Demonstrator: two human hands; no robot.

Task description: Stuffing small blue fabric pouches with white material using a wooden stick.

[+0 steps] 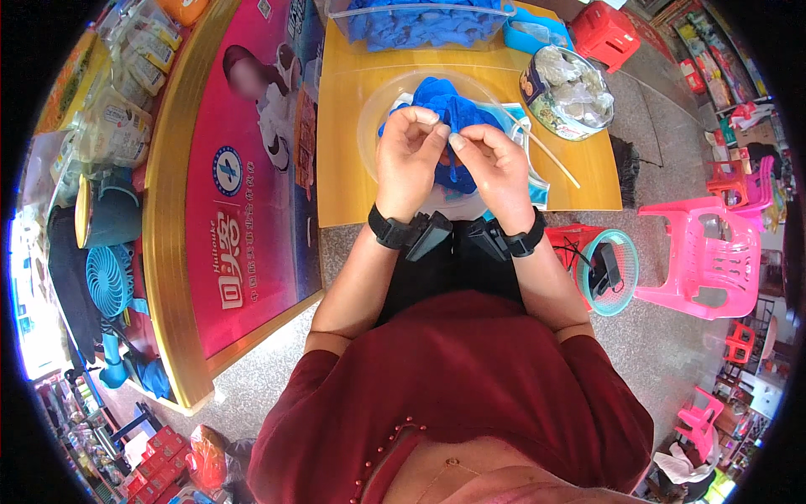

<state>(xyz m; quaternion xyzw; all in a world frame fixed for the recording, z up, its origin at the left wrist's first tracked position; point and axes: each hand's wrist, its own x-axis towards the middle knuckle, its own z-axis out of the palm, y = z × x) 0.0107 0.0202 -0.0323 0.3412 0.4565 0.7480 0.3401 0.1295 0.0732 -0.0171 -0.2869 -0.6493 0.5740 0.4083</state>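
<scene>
The blue pieces (449,105) — soft, crumpled bits of bright blue material, cloth or thin plastic, I can't say which — are what the work turns on, and they show up in three places. Largest is the clear bin (420,21) at the far edge of the yellow table (353,126), heaped full of the same blue stuff. Whether that is the finished lot or the supply I can't tell from here. Nearer the person sits a shallow clear bowl (378,118) with a smaller mound of blue in it, right under the hands, and a few light-blue strips with white cords (541,147) trail off the bowl's right side. A round tin (569,91) of pale, wrapped-looking bits stands just beyond, to the right. Smallest of all is the single piece being handled: the left hand (409,155) and right hand (495,164) are raised together over the bowl, fingertips nearly meeting, each grip pinched on something small and whitish at the top of a blue piece that hangs down between the palms. My judgement is that this is mid-run — one piece in hand, a mound in the bowl left to do, and a full bin behind. Both wrists wear black bands, above the dark lap and red top.
</scene>
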